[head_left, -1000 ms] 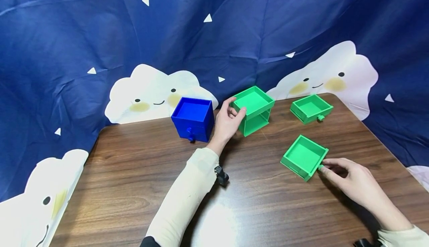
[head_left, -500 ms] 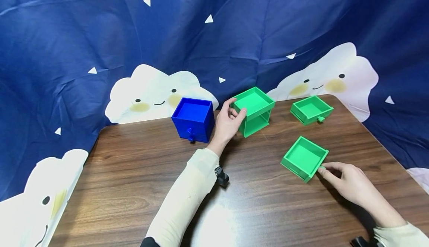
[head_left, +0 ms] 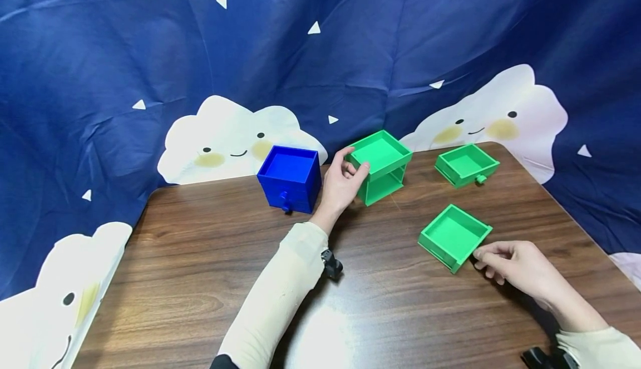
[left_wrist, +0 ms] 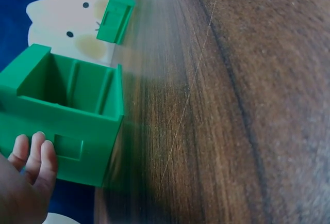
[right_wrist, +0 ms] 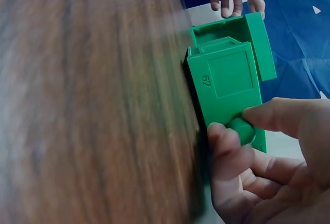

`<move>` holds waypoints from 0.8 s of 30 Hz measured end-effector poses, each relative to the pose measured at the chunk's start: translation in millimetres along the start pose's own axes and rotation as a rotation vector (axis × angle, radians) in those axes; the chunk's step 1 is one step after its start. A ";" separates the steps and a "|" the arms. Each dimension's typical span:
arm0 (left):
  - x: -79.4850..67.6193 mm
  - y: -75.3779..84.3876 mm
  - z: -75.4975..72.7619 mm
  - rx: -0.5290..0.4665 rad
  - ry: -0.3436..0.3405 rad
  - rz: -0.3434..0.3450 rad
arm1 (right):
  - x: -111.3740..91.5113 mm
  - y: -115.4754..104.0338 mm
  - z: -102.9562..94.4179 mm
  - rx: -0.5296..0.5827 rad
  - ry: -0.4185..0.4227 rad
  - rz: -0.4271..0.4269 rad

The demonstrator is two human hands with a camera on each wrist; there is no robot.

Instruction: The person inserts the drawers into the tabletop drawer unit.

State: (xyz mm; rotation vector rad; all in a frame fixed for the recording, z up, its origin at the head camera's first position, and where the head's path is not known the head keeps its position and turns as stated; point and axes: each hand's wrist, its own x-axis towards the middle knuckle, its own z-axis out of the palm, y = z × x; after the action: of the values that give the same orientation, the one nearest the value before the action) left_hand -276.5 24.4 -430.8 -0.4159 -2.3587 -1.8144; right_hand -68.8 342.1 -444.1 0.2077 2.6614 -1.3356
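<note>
A green cabinet shell [head_left: 382, 160] with an open front and a shallow tray top stands at the table's back. My left hand [head_left: 341, 181] grips its left side, the thumb at the front corner and other fingers against the side wall, as the left wrist view also shows. Nearer the front right lies a green drawer [head_left: 454, 236]. My right hand [head_left: 521, 269] has thumb and forefinger on either side of its round knob [right_wrist: 241, 131], pinching it. The number 62 is on that drawer's front in the right wrist view. The knob is hidden by the fingers in the head view.
A second green drawer [head_left: 467, 165] with a knob rests at the back right. To the left of the cabinet shell stands a blue drawer cabinet [head_left: 289, 180]. Behind the wooden table [head_left: 215, 280] hangs a dark blue cloth [head_left: 280, 52] with clouds.
The green drawer by my right hand has turned slightly, and the right hand has shifted a little to the left with it. My left hand keeps its place on the cabinet shell.
</note>
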 end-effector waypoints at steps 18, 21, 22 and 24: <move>-0.2 -0.7 1.0 -0.017 0.015 0.007 | 9.3 4.7 3.1 0.541 -0.176 0.097; -0.4 -0.4 1.4 -0.018 0.019 0.004 | 11.1 3.8 4.5 0.650 -0.229 0.084; -0.4 -0.3 1.6 -0.018 0.020 0.003 | 11.9 3.4 5.0 0.680 -0.246 0.079; -0.3 -0.4 1.8 -0.016 0.020 0.000 | 13.3 2.5 6.0 0.742 -0.273 0.073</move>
State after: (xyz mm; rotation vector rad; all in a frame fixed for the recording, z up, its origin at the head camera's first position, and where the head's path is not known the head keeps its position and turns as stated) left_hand -276.2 26.1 -431.7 -0.3976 -2.3323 -1.8297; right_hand -80.8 339.5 -452.3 0.1828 1.8239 -2.0867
